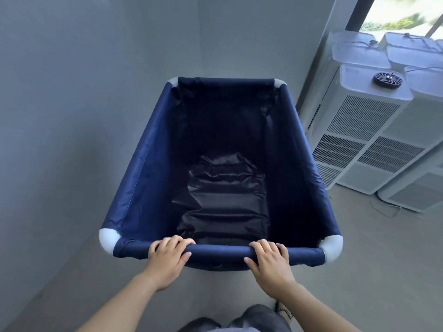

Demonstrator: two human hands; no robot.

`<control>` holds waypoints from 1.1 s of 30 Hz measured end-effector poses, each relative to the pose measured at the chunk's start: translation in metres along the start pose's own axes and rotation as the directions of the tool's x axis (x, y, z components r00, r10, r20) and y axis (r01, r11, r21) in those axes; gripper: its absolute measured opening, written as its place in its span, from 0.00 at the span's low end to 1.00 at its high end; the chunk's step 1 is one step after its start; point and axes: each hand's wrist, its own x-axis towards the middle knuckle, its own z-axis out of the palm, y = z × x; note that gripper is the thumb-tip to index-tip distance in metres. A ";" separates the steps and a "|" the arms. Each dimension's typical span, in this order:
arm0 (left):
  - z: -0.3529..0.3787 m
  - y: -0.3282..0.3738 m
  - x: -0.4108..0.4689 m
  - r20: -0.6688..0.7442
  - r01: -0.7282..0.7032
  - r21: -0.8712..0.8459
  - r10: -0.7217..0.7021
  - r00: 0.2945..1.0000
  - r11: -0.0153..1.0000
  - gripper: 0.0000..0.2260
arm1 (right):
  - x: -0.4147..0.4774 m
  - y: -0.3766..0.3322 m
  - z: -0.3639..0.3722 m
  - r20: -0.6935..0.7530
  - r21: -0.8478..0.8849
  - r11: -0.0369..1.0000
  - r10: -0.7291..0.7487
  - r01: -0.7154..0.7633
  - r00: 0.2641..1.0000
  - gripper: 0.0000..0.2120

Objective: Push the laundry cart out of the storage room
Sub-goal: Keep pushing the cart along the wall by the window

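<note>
**Inspector:** What lay nearest the camera?

**Observer:** The person's knees (257,316) in dark trousers at the bottom edge. One shoe (284,309) stood on the grey floor (359,271) just right of them.

**Inspector:** And the hands?

**Observer:** Both were on the near rail (220,251) of the laundry cart (148,164). The left hand (167,257) gripped the rail left of centre, fingers curled over the top and thumb against the near side. The right hand (269,262) gripped it right of centre in like manner, thumb pointing inward along the rail. The hands were apart, with a bare stretch of rail between them.

**Inspector:** Position of the cart?

**Observer:** Directly ahead of the person, on the floor, its left side near the grey wall (60,116) and its far end towards the far wall. Navy fabric covered the frame, with white corner caps (107,239) at all four corners. A dark, crumpled liner (223,200) showed at the bottom.

**Inspector:** Beyond it?

**Observer:** To the right stood white units (364,121) with louvred grilles, grouped together, the nearest close to the cart's far right corner — whether touching, I could not tell. A small round fan (387,79) lay on top of one unit. Farthest right was a window (398,15) — bright, with greenery outside.
</note>
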 end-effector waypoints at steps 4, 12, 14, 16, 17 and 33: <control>-0.011 -0.021 -0.003 0.056 0.072 -0.021 -0.071 0.996 0.997 0.14 | -0.003 -0.029 0.006 0.037 -0.036 0.999 0.013 -0.011 0.999 0.22; -0.018 -0.029 0.002 0.167 0.144 -0.107 -0.125 0.978 0.984 0.13 | 0.002 -0.057 0.008 0.122 -0.181 0.977 0.139 -0.116 0.983 0.24; -0.019 -0.027 0.004 0.173 0.137 -0.124 -0.114 0.978 0.983 0.14 | 0.005 -0.055 0.003 0.139 -0.190 0.975 0.144 -0.116 0.980 0.24; -0.019 -0.025 0.008 0.178 0.131 -0.130 -0.106 0.978 0.983 0.13 | 0.007 -0.051 -0.002 0.164 -0.202 0.972 0.152 -0.117 0.975 0.24; -0.018 -0.023 0.009 0.173 0.128 -0.131 -0.104 0.979 0.983 0.13 | 0.009 -0.049 -0.004 0.173 -0.205 0.971 0.155 -0.119 0.973 0.24; -0.043 -0.028 0.076 0.153 0.117 -0.115 -0.099 0.983 0.986 0.11 | 0.081 -0.040 -0.029 0.248 -0.202 0.974 0.154 -0.105 0.956 0.24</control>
